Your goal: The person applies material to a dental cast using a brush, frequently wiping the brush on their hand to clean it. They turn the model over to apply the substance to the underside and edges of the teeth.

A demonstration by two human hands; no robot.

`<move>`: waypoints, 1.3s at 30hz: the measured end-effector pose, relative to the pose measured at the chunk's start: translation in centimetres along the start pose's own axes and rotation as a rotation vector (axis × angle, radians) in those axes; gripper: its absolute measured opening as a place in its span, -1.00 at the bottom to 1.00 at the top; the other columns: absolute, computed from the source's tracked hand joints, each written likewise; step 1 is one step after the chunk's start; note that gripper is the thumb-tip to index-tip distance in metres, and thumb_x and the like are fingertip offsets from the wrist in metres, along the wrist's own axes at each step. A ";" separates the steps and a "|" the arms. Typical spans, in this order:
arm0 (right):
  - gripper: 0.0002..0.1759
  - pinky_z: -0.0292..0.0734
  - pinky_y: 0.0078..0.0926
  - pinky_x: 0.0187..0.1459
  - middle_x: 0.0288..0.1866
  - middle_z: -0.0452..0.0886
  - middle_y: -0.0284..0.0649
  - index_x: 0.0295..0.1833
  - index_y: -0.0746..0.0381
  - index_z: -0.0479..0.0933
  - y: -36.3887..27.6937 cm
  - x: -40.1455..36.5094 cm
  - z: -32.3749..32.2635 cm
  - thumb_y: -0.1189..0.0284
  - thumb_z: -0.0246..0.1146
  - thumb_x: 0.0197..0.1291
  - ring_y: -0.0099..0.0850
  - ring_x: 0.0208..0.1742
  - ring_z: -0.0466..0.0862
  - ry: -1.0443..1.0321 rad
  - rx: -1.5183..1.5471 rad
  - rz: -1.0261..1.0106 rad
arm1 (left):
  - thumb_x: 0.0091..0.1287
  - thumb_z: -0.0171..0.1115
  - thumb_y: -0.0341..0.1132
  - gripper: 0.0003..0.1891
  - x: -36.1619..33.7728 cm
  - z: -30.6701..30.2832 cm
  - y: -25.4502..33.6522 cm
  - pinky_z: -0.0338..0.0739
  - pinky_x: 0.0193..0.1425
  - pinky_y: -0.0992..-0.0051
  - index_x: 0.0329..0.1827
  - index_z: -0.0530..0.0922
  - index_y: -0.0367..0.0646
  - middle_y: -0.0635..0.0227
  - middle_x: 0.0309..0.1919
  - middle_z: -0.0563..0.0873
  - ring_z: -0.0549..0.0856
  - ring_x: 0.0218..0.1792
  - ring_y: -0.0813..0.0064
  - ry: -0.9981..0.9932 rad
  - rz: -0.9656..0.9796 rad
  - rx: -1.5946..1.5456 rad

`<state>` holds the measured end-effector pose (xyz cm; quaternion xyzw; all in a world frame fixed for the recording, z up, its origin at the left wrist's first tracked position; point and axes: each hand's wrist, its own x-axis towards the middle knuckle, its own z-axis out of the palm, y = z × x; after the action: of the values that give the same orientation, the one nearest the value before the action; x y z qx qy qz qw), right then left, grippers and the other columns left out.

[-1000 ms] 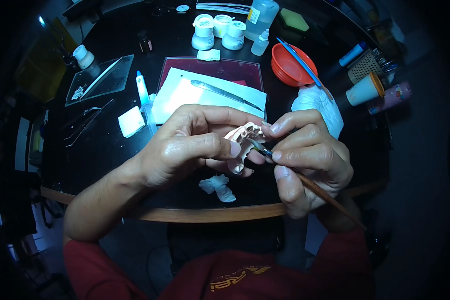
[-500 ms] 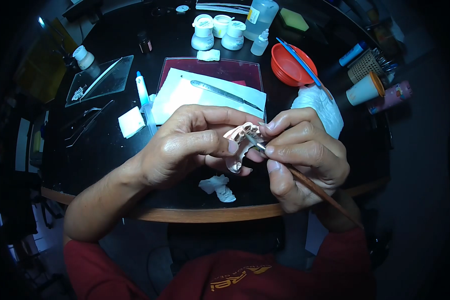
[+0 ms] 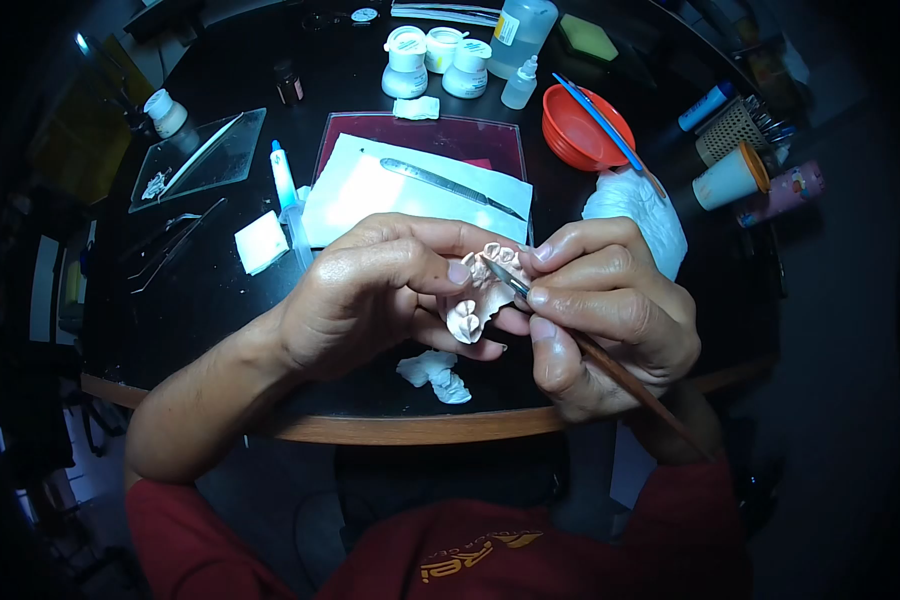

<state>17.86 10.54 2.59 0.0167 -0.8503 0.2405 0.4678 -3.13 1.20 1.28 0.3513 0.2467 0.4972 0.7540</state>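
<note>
My left hand point(image 3: 375, 275) is closed around a pale pink dental cast point(image 3: 485, 292), thumb on its near side and fingers behind and beneath. The cast is tilted, with its teeth and curved inner side showing. In my right hand point(image 3: 620, 310) is a fine brush point(image 3: 625, 378) with a brown wooden handle, pinched close to its metal collar. The brush tip lies against the teeth at the top of the cast. Below the hands sits a crumpled white tissue point(image 3: 435, 376). Behind them a scalpel point(image 3: 440, 185) rests on a white sheet point(image 3: 345, 190).
White jars point(image 3: 405, 65) and a large clear bottle point(image 3: 522, 38) stand at the back. A red bowl point(image 3: 580, 140) with a blue stick across it is at right, near a white cloth point(image 3: 635, 225). Left are a glass plate point(image 3: 215, 160), tweezers point(image 3: 180, 245) and a syringe point(image 3: 283, 178).
My left hand has tilted the cast, so its inner side and lower teeth now face me more. The brush tip has shifted slightly left and up along the teeth.
</note>
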 end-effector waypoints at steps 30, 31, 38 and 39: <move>-0.80 0.71 -0.29 -0.05 -0.33 0.67 -0.18 -0.19 0.32 0.63 -0.6 -0.3 -0.7 0.69 0.30 0.02 -0.19 -0.09 0.73 0.001 0.034 0.017 | 0.31 0.27 -0.32 -0.28 0.3 2.0 0.1 0.73 0.30 0.22 0.54 0.33 -0.44 0.00 0.25 0.62 0.74 0.19 0.26 0.108 0.006 0.018; -0.80 0.72 -0.22 0.06 -0.32 0.68 -0.14 -0.14 0.34 0.62 -0.3 -0.6 -0.9 0.67 0.28 0.07 -0.19 -0.05 0.69 -0.014 0.037 0.011 | 0.33 0.28 -0.31 -0.27 0.3 2.1 -0.1 0.71 0.32 0.23 0.55 0.31 -0.44 0.01 0.26 0.61 0.73 0.21 0.26 0.114 0.043 -0.008; -0.81 0.72 -0.02 0.22 -0.31 0.66 -0.11 -0.10 0.37 0.61 -0.3 -0.6 -0.9 0.65 0.24 0.15 -0.18 0.00 0.64 0.002 0.094 0.023 | 0.52 0.28 -0.37 -0.34 0.9 0.2 -1.7 0.51 0.49 0.36 0.62 0.26 -0.39 -0.02 0.39 0.59 0.62 0.40 0.34 -0.072 0.183 0.028; -0.81 0.73 -0.01 0.21 -0.31 0.66 -0.11 -0.10 0.37 0.61 -0.3 -0.6 -0.8 0.65 0.24 0.14 -0.17 0.00 0.64 0.007 0.099 0.021 | 0.52 0.28 -0.37 -0.33 0.9 0.3 -1.7 0.52 0.49 0.37 0.62 0.26 -0.38 -0.01 0.40 0.59 0.62 0.39 0.35 -0.059 0.193 0.054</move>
<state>18.94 10.52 2.60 0.0299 -0.8359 0.2871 0.4669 -1.60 1.55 0.13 0.4080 0.2026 0.5501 0.6999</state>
